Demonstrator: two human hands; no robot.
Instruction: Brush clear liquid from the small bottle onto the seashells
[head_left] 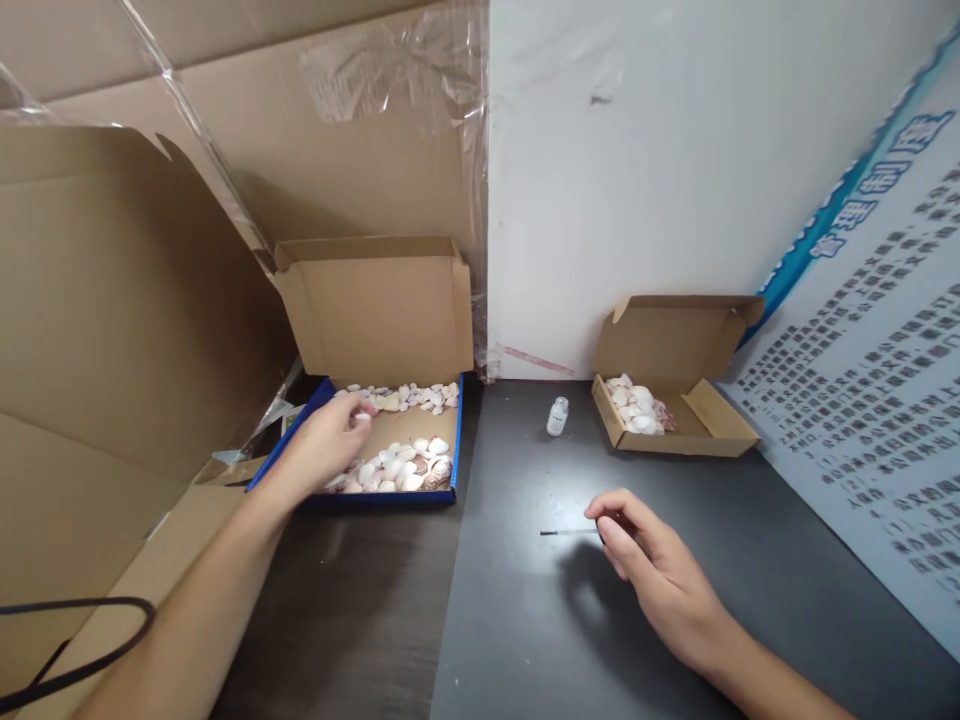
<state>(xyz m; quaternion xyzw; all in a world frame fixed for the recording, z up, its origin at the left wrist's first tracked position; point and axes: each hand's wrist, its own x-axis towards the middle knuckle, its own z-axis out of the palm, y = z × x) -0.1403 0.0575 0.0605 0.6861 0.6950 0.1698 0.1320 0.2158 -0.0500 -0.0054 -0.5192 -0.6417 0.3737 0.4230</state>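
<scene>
My left hand [330,440] is over the blue-edged cardboard box [455,440], its fingers pinched on a small white shell [364,417]. In that box, seashells lie in two groups: small pale ones [420,398] along the back and larger white and brown ones [405,466] along the front. My right hand [652,560] is closed round the dark cap of a thin brush applicator [562,532]. The brush points left, above the dark table. Behind it a small clear glass bottle [557,417] stands upright with no cap on it.
At the back right, an open brown cardboard box [690,447] holds several shells [637,405] at its left end. Cardboard walls [360,130] stand at the left and back, a white panel [637,180] behind the bottle. A printed poster [862,400] borders the right. A black cable [90,602] loops at the lower left.
</scene>
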